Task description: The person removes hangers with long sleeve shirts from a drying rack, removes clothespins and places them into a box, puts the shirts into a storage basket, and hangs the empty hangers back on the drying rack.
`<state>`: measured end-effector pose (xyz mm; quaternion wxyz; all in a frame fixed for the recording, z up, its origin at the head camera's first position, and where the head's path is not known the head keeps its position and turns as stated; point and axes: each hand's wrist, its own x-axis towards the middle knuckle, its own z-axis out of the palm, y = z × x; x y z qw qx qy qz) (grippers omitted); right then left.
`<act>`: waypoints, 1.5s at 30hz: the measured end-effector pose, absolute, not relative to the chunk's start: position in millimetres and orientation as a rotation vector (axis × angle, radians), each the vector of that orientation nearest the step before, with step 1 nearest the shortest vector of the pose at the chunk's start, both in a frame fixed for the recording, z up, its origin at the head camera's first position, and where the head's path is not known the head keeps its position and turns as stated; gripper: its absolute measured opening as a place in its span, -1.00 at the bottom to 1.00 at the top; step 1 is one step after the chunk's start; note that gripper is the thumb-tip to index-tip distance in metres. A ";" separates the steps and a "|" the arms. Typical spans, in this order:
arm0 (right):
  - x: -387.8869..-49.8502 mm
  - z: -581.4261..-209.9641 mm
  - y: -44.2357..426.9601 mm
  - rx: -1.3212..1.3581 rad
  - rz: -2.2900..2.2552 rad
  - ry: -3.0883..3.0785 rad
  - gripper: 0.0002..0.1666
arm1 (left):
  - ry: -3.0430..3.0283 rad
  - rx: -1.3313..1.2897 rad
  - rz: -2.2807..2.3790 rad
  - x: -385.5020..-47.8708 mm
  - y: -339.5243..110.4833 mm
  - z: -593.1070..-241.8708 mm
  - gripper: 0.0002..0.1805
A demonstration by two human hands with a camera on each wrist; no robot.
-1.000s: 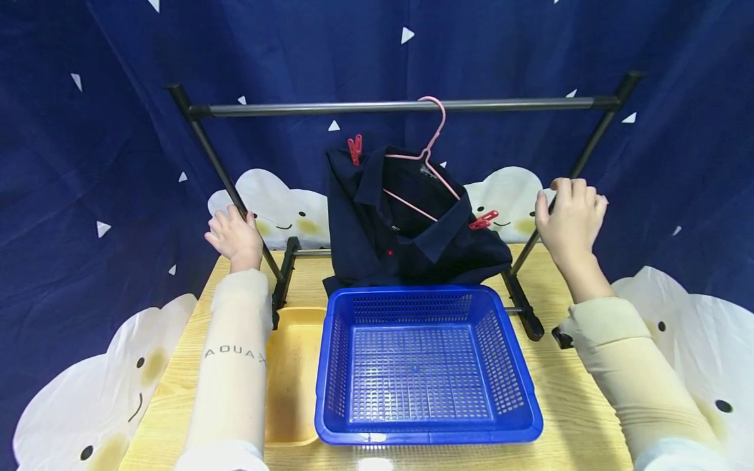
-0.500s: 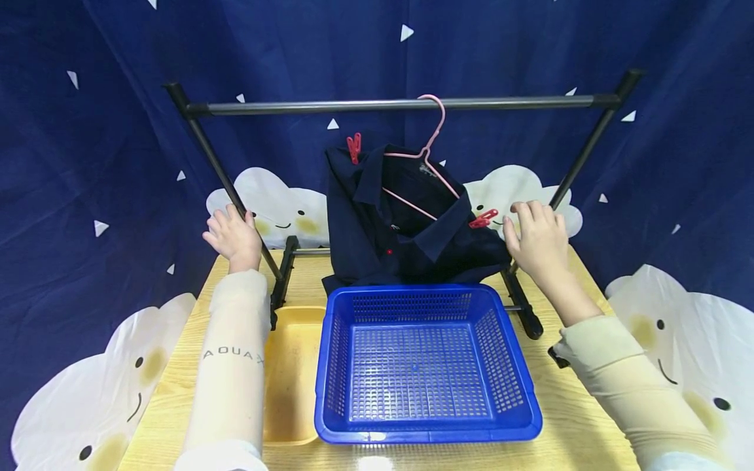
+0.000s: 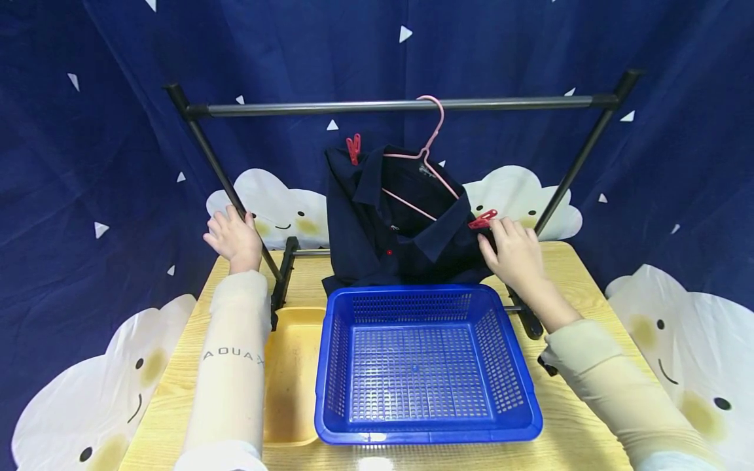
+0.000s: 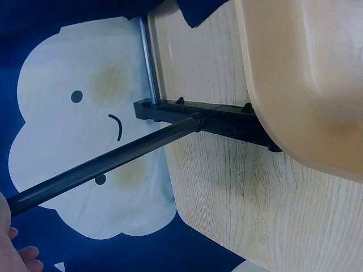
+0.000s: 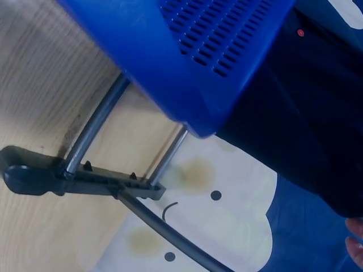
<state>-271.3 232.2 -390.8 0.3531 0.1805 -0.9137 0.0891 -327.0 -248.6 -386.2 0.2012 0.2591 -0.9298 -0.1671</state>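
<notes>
A navy collared shirt (image 3: 377,242) hangs on a pink hanger (image 3: 432,134) hooked over the rack's top bar (image 3: 306,108). One red clothespin (image 3: 353,149) is on its left shoulder and another clothespin (image 3: 482,219) on its right. My left hand (image 3: 235,241) holds the rack's left post (image 4: 108,161), with the thumb on the near side. My right hand (image 3: 518,258) is beside the shirt's right shoulder, just below the clothespin, thumb and fingers apart. In the right wrist view, fingertips (image 5: 354,249) show at the dark cloth's edge; whether they touch it is unclear.
A blue perforated basket (image 3: 430,437) stands in front of the shirt. Left of it, partly underneath, lies a yellow tray (image 3: 294,379). The black rack feet (image 3: 524,307) stand on the wooden table (image 3: 565,392). A navy curtain with white clouds surrounds the table.
My right hand has left the rack's right post and moved left to the shirt's right shoulder. My left hand stays on the left post. The shirt and basket have not moved.
</notes>
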 end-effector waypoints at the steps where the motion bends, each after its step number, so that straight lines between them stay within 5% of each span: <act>1: -271.9 -391.9 231.2 0.469 0.233 -2.363 -0.64 | -2.598 0.723 -0.468 -326.9 -248.7 -386.4 -0.51; 45: -277.4 -401.5 222.5 0.486 0.400 -2.067 -0.89 | -2.599 0.728 -0.463 -327.7 -248.7 -386.9 -0.51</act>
